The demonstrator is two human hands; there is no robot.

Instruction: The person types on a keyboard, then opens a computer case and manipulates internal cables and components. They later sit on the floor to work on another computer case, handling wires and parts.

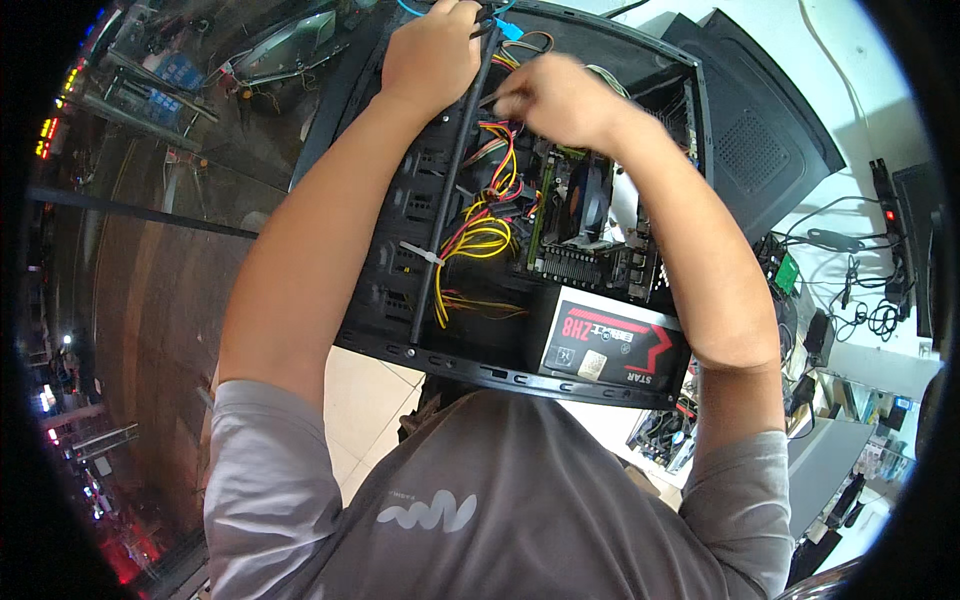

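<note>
up at the case's far edge, the left hand (pixel 432 50) gripped the black crossbar (pixel 455 170), whose length ran back toward the person, while the right hand (pixel 555 100) pinched closed on wires (pixel 500 150) just beside it.

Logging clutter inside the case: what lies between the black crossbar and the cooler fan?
In the head view, a bundle of yellow, red and black wires fills the stretch between the crossbar and the fan.
</note>
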